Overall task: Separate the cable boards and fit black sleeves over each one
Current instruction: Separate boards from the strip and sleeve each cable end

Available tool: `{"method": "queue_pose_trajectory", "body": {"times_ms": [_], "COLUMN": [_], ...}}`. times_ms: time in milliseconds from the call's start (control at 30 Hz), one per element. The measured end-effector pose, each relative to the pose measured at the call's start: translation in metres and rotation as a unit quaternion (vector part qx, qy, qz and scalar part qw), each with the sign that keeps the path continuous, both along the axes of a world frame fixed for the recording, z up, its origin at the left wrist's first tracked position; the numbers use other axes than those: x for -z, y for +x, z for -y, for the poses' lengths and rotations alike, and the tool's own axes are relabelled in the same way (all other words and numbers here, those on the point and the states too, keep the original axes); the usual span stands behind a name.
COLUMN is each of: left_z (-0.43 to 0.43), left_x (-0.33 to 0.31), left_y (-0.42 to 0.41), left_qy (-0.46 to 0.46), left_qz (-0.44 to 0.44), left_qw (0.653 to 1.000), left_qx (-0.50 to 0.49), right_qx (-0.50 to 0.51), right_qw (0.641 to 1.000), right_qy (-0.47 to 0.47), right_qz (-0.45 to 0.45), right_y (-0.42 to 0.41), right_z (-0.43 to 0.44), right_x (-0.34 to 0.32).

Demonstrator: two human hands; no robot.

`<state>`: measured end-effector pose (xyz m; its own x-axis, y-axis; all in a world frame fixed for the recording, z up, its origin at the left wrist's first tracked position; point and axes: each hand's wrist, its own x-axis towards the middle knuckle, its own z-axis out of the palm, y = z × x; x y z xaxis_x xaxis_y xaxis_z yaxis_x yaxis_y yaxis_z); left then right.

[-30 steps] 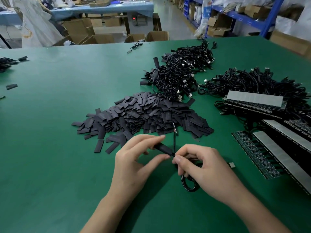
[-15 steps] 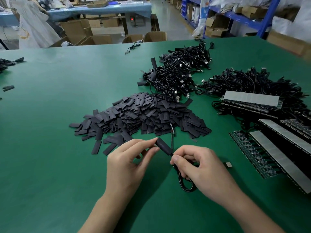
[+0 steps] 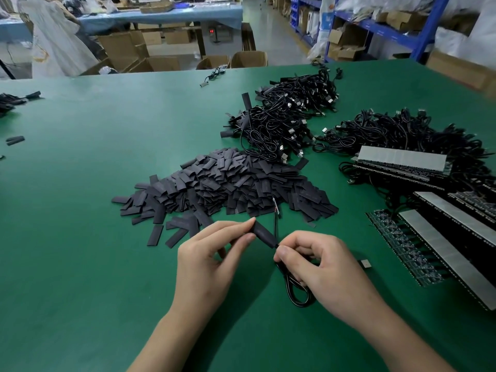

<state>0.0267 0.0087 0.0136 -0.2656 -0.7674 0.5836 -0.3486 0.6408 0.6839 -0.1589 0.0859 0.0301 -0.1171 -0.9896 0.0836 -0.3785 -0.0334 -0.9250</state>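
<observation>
The smooth green table mat (image 3: 80, 224) lies open along the whole left side, near edge to far; only two stray black sleeve scraps (image 3: 14, 140) and a small dark cable bundle (image 3: 10, 100) sit at its left border; straight ahead a broad heap of flat black sleeves (image 3: 228, 183) bars the middle; just behind it sprawls a tangled pile of black plug cables (image 3: 284, 116); the right side is crowded by a second black cable tangle (image 3: 402, 132) and long grey-backed board strips (image 3: 445, 247); a narrow green lane runs between heap and strips; a small grey plug (image 3: 365, 263) lies at its near end.
</observation>
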Motion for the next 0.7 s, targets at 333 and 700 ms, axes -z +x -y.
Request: {"method": "queue_pose_trajectory", "body": {"times_ms": [333,700], "left_z": [-0.003,0.008], "left_x": [0.001,-0.005], "left_y": [-0.004,0.002], "left_qy": [0.175,0.321], "left_qz": [-0.136,-0.343], "left_qw": [0.974,0.882], "left_qx": [0.045,0.033], "right_qx": [0.0,-0.023], "right_qw": [0.999,0.953], "right_qy": [-0.017,-0.057], "right_qz": [-0.032,-0.296], "right_y": [-0.001,-0.023], "right_z": [0.001,0.006], "right_x": [0.001,0.007]}}
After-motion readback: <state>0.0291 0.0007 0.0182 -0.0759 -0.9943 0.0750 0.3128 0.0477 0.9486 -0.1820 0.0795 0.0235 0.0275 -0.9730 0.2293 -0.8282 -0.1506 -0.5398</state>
